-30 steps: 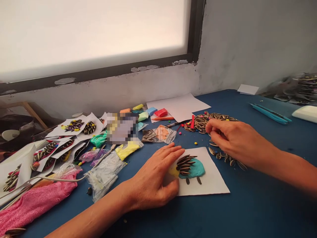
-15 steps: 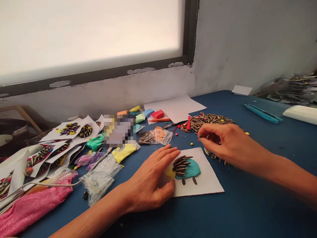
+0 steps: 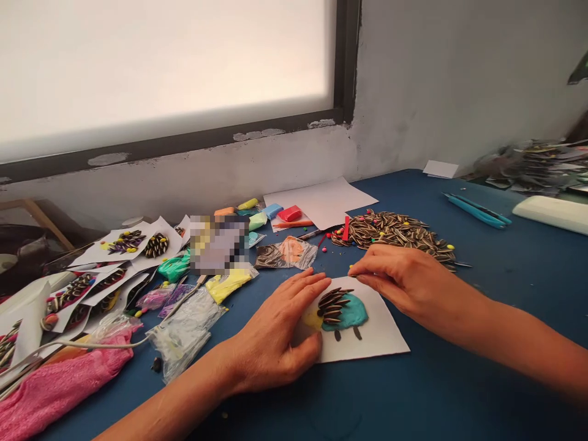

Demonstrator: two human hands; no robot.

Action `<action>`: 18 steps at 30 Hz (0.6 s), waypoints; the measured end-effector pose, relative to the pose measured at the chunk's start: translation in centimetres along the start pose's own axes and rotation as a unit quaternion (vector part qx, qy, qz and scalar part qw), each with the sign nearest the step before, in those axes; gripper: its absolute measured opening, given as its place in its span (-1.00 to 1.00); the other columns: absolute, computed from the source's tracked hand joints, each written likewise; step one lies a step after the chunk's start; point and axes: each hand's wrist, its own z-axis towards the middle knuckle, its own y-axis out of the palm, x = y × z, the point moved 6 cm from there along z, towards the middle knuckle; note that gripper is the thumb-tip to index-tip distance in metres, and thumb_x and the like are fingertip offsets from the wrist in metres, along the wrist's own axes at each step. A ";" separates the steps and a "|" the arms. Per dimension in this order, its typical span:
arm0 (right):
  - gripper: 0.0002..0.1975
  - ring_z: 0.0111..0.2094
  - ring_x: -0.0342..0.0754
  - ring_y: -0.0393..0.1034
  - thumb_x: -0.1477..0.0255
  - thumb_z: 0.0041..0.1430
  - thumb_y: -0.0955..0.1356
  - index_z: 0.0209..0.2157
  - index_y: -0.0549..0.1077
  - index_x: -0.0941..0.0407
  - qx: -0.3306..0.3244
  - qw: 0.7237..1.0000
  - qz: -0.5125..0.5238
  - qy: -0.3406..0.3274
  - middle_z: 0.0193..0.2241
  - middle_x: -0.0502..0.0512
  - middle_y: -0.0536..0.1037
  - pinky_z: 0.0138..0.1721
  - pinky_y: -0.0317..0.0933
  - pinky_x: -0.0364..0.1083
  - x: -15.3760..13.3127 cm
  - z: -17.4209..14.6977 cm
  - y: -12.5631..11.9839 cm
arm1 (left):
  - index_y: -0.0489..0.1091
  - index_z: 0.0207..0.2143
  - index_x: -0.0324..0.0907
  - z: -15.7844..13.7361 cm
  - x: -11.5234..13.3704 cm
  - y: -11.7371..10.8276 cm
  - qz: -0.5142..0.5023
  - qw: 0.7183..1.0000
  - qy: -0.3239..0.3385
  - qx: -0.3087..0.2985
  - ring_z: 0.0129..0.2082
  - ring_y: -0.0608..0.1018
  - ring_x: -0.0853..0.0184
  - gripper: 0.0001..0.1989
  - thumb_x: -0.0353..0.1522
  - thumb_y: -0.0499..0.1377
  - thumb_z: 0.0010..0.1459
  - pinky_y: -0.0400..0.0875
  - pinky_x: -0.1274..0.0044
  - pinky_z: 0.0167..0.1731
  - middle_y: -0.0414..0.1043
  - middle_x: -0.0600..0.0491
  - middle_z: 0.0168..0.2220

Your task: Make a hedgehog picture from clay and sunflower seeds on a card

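Note:
My left hand (image 3: 285,327) lies with its fingers stretched out over the left side of a white paper card (image 3: 383,343). Stuck on the card is a rounded piece of blue-green clay (image 3: 356,313), partly covered by rows of striped sunflower seeds (image 3: 331,304). Yellow clay (image 3: 313,318) shows beside my left fingers, partly hidden by them. Two dark seeds sit below the blue-green clay like legs. Above the card's top edge, my right hand (image 3: 397,275) pinches a sunflower seed, mostly hidden between thumb and fingers. Behind that hand spreads a pile of sunflower seeds (image 3: 390,229).
Blue tweezers (image 3: 478,211) lie at the right near a long white object (image 3: 551,213). Clay packets, including a red one (image 3: 290,213), lie towards the wall. Finished seed pictures (image 3: 128,242), a cable and pink cloth (image 3: 68,373) crowd the left side.
My right hand has moved left and slightly down, from beside the seed pile to the card's top edge. My left hand stays on the card. The view has shifted slightly.

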 end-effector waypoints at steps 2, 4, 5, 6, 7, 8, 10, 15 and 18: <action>-0.73 -0.31 -0.05 0.51 0.42 0.34 0.26 -0.22 0.62 0.03 -0.020 1.000 0.023 0.006 -0.32 0.07 0.62 -0.31 0.30 -0.09 -0.1 -0.3 0.1 | 0.10 0.37 -0.24 0.0 -0.1 0.0 -0.002 1.000 0.000 0.001 0.44 0.06 0.03 -0.25 -0.39 0.10 0.09 -0.01 0.07 0.39 0.09 -0.14 0.41; -0.78 -0.39 -0.09 0.47 0.40 0.32 0.28 -0.19 0.58 0.03 -0.037 0.998 0.044 0.027 -0.37 0.02 0.62 -0.39 0.27 -0.11 0.1 -0.6 0.3 | 0.11 0.37 -0.24 0.1 -0.2 0.1 -0.004 1.000 -0.003 0.000 0.45 0.05 0.04 -0.25 -0.39 0.10 0.09 -0.01 0.07 0.39 0.09 -0.14 0.41; -0.81 -0.44 -0.11 0.44 0.38 0.31 0.29 -0.21 0.56 0.03 -0.046 0.997 0.051 0.038 -0.40 -0.01 0.60 -0.43 0.24 -0.12 0.2 -0.7 0.4 | 0.11 0.37 -0.25 0.1 -0.2 0.1 -0.005 1.000 -0.005 0.000 0.45 0.05 0.04 -0.24 -0.39 0.10 0.08 -0.01 0.08 0.39 0.09 -0.14 0.41; -0.83 -0.47 -0.13 0.41 0.37 0.31 0.30 -0.24 0.55 0.03 -0.052 0.996 0.055 0.045 -0.43 -0.03 0.59 -0.46 0.21 -0.13 0.3 -0.8 0.5 | 0.11 0.37 -0.26 0.1 -0.2 0.1 -0.005 1.000 -0.005 0.000 0.44 0.06 0.04 -0.24 -0.39 0.10 0.08 -0.01 0.08 0.39 0.09 -0.15 0.41; -0.83 -0.47 -0.13 0.39 0.37 0.32 0.29 -0.27 0.54 0.03 -0.058 0.995 0.058 0.047 -0.44 -0.04 0.58 -0.46 0.19 -0.13 0.3 -0.9 0.6 | 0.11 0.36 -0.27 0.1 -0.2 0.1 -0.005 1.000 -0.005 0.001 0.44 0.06 0.05 -0.23 -0.40 0.10 0.07 0.00 0.09 0.39 0.10 -0.15 0.41; -0.81 -0.46 -0.13 0.40 0.37 0.32 0.28 -0.29 0.54 0.02 -0.061 0.995 0.061 0.044 -0.42 -0.05 0.58 -0.44 0.20 -0.13 0.3 -0.9 0.7 | 0.12 0.36 -0.28 0.1 -0.1 0.1 -0.005 1.000 -0.005 0.003 0.44 0.07 0.06 -0.23 -0.40 0.10 0.06 0.00 0.10 0.39 0.10 -0.15 0.40; -0.78 -0.38 -0.12 0.44 0.39 0.32 0.27 -0.27 0.56 0.01 -0.058 0.996 0.066 0.034 -0.35 -0.03 0.61 -0.36 0.24 -0.11 0.3 -0.8 0.8 | 0.12 0.36 -0.29 0.2 -0.1 0.0 -0.005 1.000 -0.004 0.004 0.44 0.08 0.06 -0.24 -0.39 0.09 0.07 0.00 0.11 0.40 0.11 -0.16 0.40; -0.78 -0.36 -0.09 0.46 0.44 0.28 0.29 -0.30 0.60 0.03 -0.045 0.998 0.046 0.017 -0.36 0.01 0.62 -0.33 0.24 -0.11 0.2 -0.5 1.1 | 0.13 0.36 -0.31 0.2 -0.1 0.0 -0.003 1.000 -0.004 0.002 0.44 0.08 0.05 -0.25 -0.38 0.09 0.09 0.00 0.12 0.40 0.11 -0.17 0.40; -0.83 -0.46 -0.12 0.40 0.45 0.25 0.33 -0.38 0.57 0.04 -0.035 0.999 0.017 0.018 -0.44 -0.02 0.58 -0.43 0.18 -0.12 0.2 -0.4 1.2 | 0.11 0.37 -0.27 0.2 -0.1 0.0 -0.004 1.000 -0.002 0.004 0.44 0.08 0.05 -0.24 -0.38 0.10 0.08 0.00 0.11 0.39 0.10 -0.15 0.40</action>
